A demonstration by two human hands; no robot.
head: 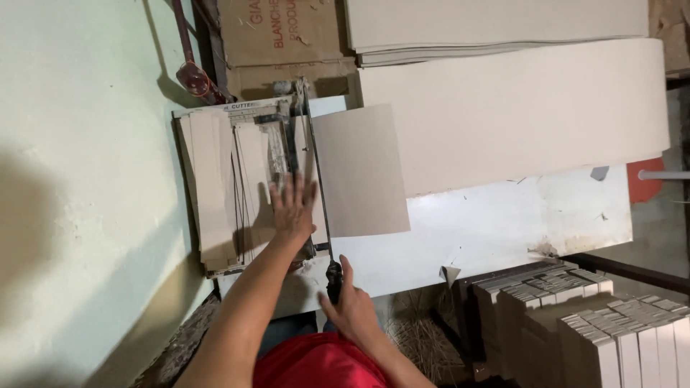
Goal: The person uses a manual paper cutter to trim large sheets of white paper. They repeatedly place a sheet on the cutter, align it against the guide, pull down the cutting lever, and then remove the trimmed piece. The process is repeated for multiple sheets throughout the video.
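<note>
Head camera view, looking down over a white worktable (503, 215) that carries a paper cutter (287, 144). A beige cardboard sheet (359, 172) lies flat on the cutter bed, most of it sticking out to the right of the blade arm (316, 165), which runs as a thin dark bar down the sheet's left edge. My left hand (292, 205) is spread open, fingers splayed, palm pressed flat on the cutter bed just left of the blade arm, holding nothing. My right hand (351, 305) is curled tight around the black handle (334, 276) at the near end of the blade arm.

Left of the cutter, a stack of cut beige strips (215, 187) lies beside a pale green wall (72, 179). Beyond the sheet, a broad pile of large beige boards (517, 108) covers the far side of the table, with a brown carton (280, 36) behind the cutter. Lower right, upright bundles of white cards (596, 316) stand packed together below the table edge. A red shirt (316, 366) shows at the bottom.
</note>
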